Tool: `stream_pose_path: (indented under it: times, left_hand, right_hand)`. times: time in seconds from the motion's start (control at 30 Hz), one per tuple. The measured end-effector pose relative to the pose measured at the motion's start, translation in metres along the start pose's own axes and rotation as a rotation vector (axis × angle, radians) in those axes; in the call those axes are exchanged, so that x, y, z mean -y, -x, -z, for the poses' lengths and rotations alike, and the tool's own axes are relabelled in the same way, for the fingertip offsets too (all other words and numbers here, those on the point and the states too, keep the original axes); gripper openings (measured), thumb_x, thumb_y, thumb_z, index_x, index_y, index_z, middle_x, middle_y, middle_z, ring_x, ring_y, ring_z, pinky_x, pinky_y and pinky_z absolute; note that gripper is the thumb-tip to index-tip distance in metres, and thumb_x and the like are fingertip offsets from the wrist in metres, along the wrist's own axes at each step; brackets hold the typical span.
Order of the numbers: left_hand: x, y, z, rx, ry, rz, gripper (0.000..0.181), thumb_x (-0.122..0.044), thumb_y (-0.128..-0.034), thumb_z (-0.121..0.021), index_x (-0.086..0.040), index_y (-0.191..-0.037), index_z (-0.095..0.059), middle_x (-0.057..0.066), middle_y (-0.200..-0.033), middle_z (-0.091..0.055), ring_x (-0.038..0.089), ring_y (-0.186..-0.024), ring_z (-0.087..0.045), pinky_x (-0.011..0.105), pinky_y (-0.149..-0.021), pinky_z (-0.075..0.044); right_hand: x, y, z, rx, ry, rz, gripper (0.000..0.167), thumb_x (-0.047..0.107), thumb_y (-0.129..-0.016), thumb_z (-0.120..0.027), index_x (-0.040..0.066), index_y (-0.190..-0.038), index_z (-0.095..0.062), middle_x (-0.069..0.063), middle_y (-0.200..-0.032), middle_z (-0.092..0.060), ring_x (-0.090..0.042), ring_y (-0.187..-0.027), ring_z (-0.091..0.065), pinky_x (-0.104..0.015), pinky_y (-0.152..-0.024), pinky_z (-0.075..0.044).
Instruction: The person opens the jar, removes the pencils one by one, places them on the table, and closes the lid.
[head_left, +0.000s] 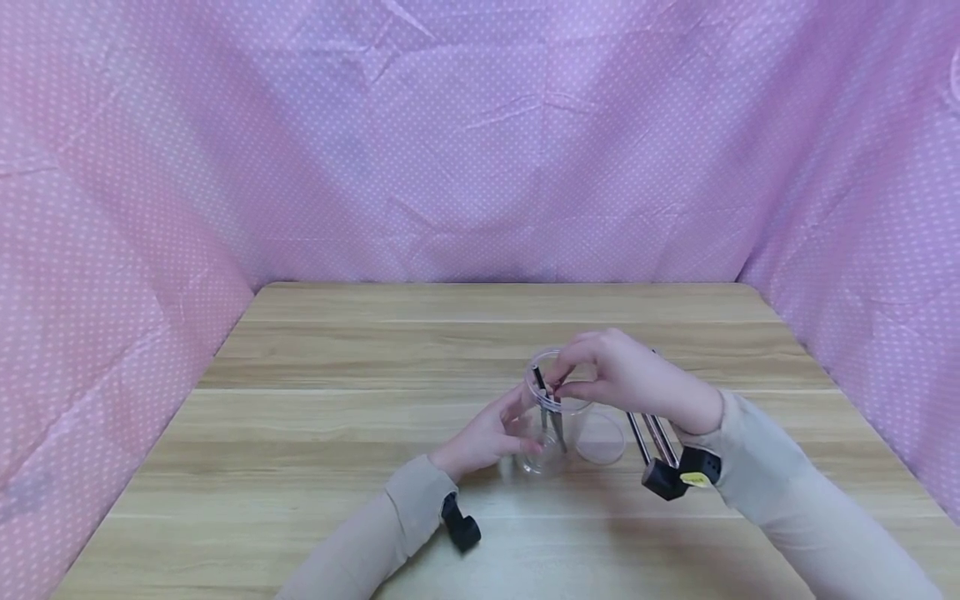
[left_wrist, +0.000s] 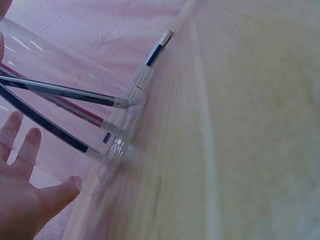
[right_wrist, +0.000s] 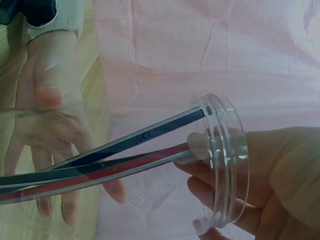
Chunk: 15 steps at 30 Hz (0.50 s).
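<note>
A clear jar (head_left: 574, 409) with a threaded rim stands on the table, holding several striped pencils, dark and silver or red and silver. My left hand (head_left: 491, 435) holds the jar from its left side, thumb in front and spread fingers round the wall. Through the mouth reaches my right hand (head_left: 618, 379), its fingertips pinching the upper end of a red-striped pencil (right_wrist: 130, 166). Beside that pencil leans a dark one (right_wrist: 150, 131). The pencils' silver-banded lower ends rest near the jar's base in the left wrist view.
A clear round lid (head_left: 602, 450) lies right of the jar. More pencils (head_left: 639, 437) lie farther right on the wooden table (head_left: 337, 358), partly hidden under my right wrist. Pink dotted cloth (head_left: 480, 167) hangs behind and along both sides.
</note>
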<state>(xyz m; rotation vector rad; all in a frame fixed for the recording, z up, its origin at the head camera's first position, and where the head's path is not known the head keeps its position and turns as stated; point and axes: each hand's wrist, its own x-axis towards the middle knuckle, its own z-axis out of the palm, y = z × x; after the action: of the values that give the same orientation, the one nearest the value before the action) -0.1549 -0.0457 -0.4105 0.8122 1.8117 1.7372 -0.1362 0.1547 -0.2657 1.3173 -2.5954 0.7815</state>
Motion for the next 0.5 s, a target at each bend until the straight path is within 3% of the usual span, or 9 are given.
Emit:
stream_pose_path:
  times: [0.23,0.5]
  left_hand:
    - [-0.0004,0.0016,-0.0006,0.004,0.005,-0.016,0.088,0.005,-0.0799,-0.069,-0.02,-0.151,-0.023,0.001,-0.155,-0.029,0.025,-0.143,-0.024,0.049,-0.116,-0.023]
    - [0.0015,-0.0001,-0.0017,0.011,0.014,-0.02,0.089,0.005,-0.08,-0.068,-0.022,-0.151,-0.023,-0.002,-0.155,-0.03,0.023,-0.143,-0.026,0.047,-0.116,-0.024]
  right_hand:
    - [-0.001,-0.0024,-0.0018,0.024,-0.021,-0.004,0.015,0.0,-0.074,-0.076,0.009,-0.085,-0.072,0.002,-0.084,-0.071,-0.01,-0.078,-0.064,-0.025,-0.068,-0.057]
    - [-0.0009,-0.0003,-0.0059,-0.048,0.004,-0.003,0.018,-0.003,-0.072,-0.077,0.009,-0.084,-0.071,0.003,-0.083,-0.071,-0.009,-0.078,-0.065,-0.023,-0.069,-0.056]
